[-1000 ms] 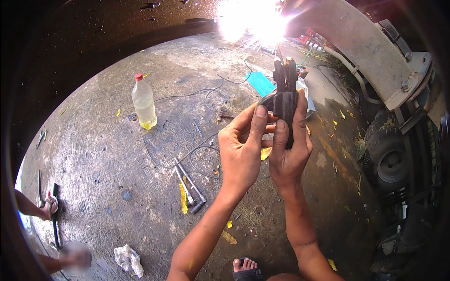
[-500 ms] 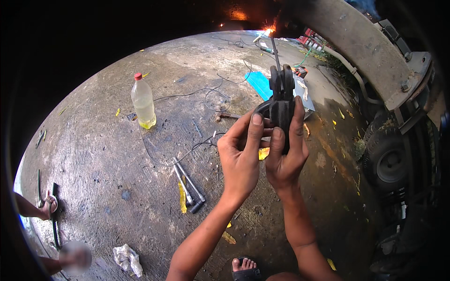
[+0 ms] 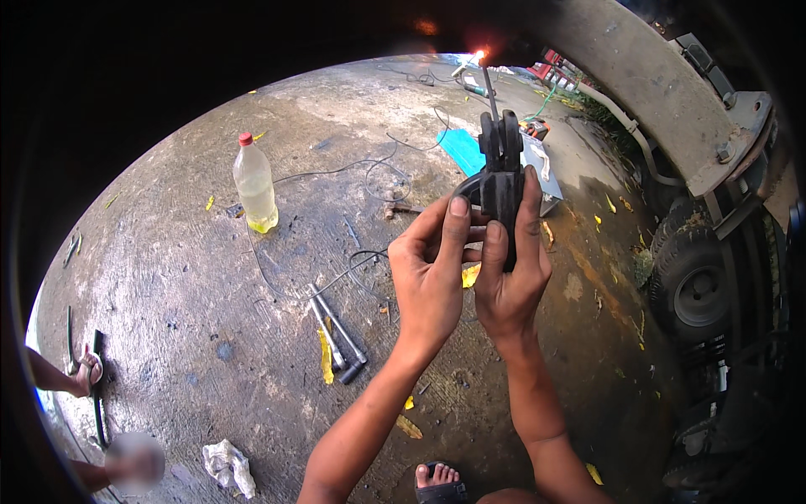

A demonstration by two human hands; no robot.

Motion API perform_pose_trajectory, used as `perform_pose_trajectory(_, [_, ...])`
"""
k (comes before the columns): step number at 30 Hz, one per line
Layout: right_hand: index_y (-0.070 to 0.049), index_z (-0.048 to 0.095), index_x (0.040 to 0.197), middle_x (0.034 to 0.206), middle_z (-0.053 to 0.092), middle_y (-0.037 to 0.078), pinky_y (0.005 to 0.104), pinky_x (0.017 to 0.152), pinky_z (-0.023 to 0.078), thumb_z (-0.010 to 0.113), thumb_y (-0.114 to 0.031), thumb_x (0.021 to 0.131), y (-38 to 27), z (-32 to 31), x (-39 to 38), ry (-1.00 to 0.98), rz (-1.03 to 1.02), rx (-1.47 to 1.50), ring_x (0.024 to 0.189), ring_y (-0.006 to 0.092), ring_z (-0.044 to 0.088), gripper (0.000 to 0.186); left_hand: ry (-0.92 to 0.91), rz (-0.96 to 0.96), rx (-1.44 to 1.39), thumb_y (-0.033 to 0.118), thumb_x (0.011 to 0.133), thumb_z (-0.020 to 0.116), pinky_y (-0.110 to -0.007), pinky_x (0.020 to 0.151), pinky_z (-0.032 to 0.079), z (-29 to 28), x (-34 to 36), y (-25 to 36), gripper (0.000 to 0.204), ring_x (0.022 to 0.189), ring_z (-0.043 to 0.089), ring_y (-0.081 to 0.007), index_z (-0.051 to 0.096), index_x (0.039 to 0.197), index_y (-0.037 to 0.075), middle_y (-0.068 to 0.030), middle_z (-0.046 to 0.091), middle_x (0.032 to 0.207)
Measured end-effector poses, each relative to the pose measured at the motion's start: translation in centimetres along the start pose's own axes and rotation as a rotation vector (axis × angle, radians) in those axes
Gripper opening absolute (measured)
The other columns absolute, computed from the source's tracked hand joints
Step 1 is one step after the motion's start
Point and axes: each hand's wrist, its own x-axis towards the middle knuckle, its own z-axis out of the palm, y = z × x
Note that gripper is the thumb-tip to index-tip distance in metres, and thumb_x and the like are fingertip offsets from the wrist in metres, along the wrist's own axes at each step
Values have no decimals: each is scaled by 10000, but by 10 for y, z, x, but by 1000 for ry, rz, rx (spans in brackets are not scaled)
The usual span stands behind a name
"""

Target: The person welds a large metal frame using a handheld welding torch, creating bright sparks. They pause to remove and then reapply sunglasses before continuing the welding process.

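Observation:
My left hand [image 3: 426, 286] and my right hand [image 3: 514, 286] are closed round a black electrode holder [image 3: 502, 189], held upright in the middle of the head view. The left thumb presses near its side lever; the right fingers wrap its body. A thin rod [image 3: 489, 91] rises from its jaws to a glowing orange spot [image 3: 481, 54] at the underside of a dark surface [image 3: 336, 29]. Behind the holder lie a blue flat object [image 3: 460, 149] and a grey box [image 3: 541, 172].
A plastic bottle [image 3: 254, 185] stands left on concrete, among cables [image 3: 390, 160]. Two metal wrenches [image 3: 327, 328] and white crumpled material [image 3: 225, 462] lie lower. Another person's foot [image 3: 86, 374] is at lower left. A metal beam [image 3: 638, 84] and wheel [image 3: 697, 296] border the right.
The bright white arc has died to a small orange glow. Both hands and the holder moved slightly down and left from a second ago, then slightly up again.

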Motion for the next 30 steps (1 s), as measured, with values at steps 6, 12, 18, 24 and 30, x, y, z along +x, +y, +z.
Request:
perform_pose_trajectory(6, [66, 398, 1554, 1229, 671, 313, 443, 800, 587, 541, -151, 1071, 2, 2, 5, 23, -49, -17, 1005, 403, 735, 549, 5, 3, -46, 295, 1074, 616, -262, 692, 586, 3, 4, 2, 389, 855, 710, -137, 693, 1209, -62, -106, 736, 995])
perform_pose_trajectory(12, [69, 397, 1552, 1281, 650, 321, 449, 828, 587, 537, -149, 1073, 1, 2, 5, 1, 8, -9, 1053, 426, 721, 544, -12, 0, -29, 334, 1075, 609, -284, 736, 600, 2, 5, 5, 409, 895, 718, -163, 692, 1165, -56, -127, 730, 1020])
perform_pose_trajectory(18, [71, 399, 1549, 1299, 638, 329, 453, 836, 586, 537, -148, 1074, -1, 2, 6, -2, 13, -2, 1072, 435, 715, 541, -2, -7, -62, 305, 1071, 622, -265, 696, 590, 3, 6, 3, 402, 868, 707, -139, 688, 1219, -63, -108, 731, 992])
perform_pose_trajectory(24, [72, 399, 1547, 1302, 635, 327, 452, 822, 589, 533, -151, 1077, -1, 3, 5, -10, 49, 18, 1057, 430, 721, 537, -3, -6, -35, 340, 1066, 623, -285, 723, 606, 2, 6, 4, 431, 884, 713, -158, 686, 1215, -60, -126, 731, 1014])
perform_pose_trajectory(30, [53, 377, 1565, 1236, 664, 299, 440, 773, 597, 535, -113, 1071, 1, 5, 5, -5, 34, 19, 1004, 387, 738, 545, -12, -10, -4, 380, 1060, 623, -305, 746, 621, 2, 6, 7, 467, 900, 719, -177, 689, 1223, -53, -143, 732, 1039])
